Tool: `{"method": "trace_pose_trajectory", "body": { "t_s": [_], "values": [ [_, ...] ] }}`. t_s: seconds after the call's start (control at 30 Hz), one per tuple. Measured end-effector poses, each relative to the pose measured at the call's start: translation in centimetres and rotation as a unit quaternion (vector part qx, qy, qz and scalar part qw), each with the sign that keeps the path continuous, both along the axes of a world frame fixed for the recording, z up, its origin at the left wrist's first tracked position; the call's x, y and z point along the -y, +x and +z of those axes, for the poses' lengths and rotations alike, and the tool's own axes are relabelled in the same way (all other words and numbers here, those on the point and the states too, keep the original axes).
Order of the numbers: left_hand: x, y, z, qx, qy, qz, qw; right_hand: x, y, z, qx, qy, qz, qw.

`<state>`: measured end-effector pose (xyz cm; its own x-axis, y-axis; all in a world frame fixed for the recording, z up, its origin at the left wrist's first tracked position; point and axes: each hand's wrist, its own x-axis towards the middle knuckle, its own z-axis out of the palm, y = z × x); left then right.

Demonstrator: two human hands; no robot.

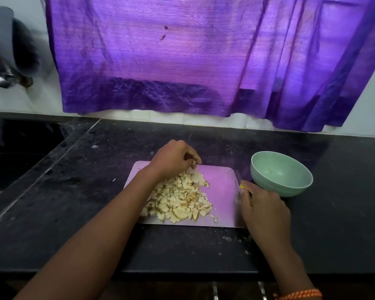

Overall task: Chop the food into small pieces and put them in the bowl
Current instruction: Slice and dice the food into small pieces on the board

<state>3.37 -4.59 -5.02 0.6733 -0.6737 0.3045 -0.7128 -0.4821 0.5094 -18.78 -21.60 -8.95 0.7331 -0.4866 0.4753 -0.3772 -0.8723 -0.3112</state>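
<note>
A heap of small pale chopped food pieces (180, 198) lies on a light cutting board (221, 187) on the dark counter. My left hand (173, 161) hovers at the far end of the heap, fingers curled down onto the top pieces. My right hand (262, 206) rests at the board's right edge and grips a knife with a yellow handle (243, 187); its blade is hard to make out. A pale green bowl (266, 172) stands just right of the board, beside my right hand, and looks nearly empty.
A black sink (20, 152) is sunk into the counter (344, 213) at the left. A purple curtain (182, 57) hangs over the back wall. A blurred dark object (11, 55) sits at the upper left. Crumbs dot the counter near its front edge.
</note>
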Motion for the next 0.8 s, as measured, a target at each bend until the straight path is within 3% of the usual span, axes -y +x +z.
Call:
{"method": "trace_pose_trajectory", "body": {
  "t_s": [0.07, 0.2, 0.3, 0.47, 0.8],
  "values": [
    [-0.07, 0.03, 0.10, -0.002, 0.001, -0.005, 1.000, -0.49, 0.04, 0.07, -0.019, -0.001, 0.062, 0.998],
    [-0.33, 0.08, 0.23, 0.004, 0.001, -0.016, 1.000, -0.65, 0.18, -0.24, 0.039, 0.117, 0.181, 0.976],
    [-0.50, 0.00, 0.35, 0.002, -0.004, -0.021, 1.000, -0.22, 0.39, -0.35, 0.071, 0.134, 0.153, 0.976],
    [-0.47, -0.13, 0.34, -0.026, -0.007, -0.027, 0.999, -0.63, 0.18, 0.24, 0.035, 0.053, 0.082, 0.995],
    [-0.47, -0.06, 0.54, -0.002, -0.009, -0.049, 0.999, -0.73, 0.12, 0.43, -0.017, 0.033, 0.073, 0.997]
  ]
}}
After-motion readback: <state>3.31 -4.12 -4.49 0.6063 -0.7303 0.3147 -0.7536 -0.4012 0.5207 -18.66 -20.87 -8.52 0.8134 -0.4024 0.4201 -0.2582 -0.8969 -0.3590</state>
